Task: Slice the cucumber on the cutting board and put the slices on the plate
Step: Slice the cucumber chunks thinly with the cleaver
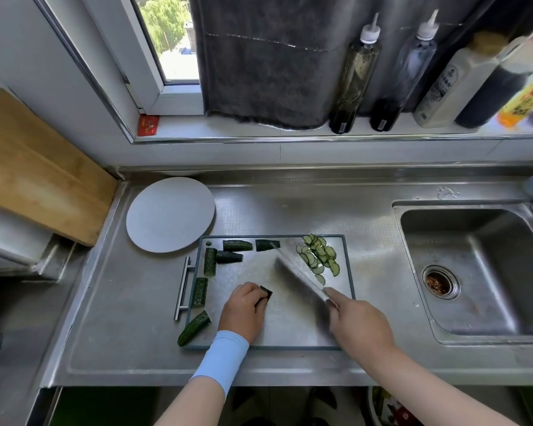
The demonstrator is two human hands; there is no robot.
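A steel cutting board (290, 321) with a dark rim lies on the counter. My left hand (243, 310) holds a short cucumber piece (266, 293) down on the board. My right hand (359, 321) grips the handle of a cleaver (299, 272), whose blade points away toward the board's far edge. Several thin cucumber slices (319, 256) lie heaped at the board's far right corner. Several uncut cucumber chunks (210, 261) sit along the left and far edges. A round white plate (170, 213) stands bare beyond the board's left corner.
A sink (480, 272) with a drain strainer opens to the right of the board. A wooden board (34, 170) leans at the left. Sauce bottles (354, 78) and a dark towel (265, 56) line the windowsill behind.
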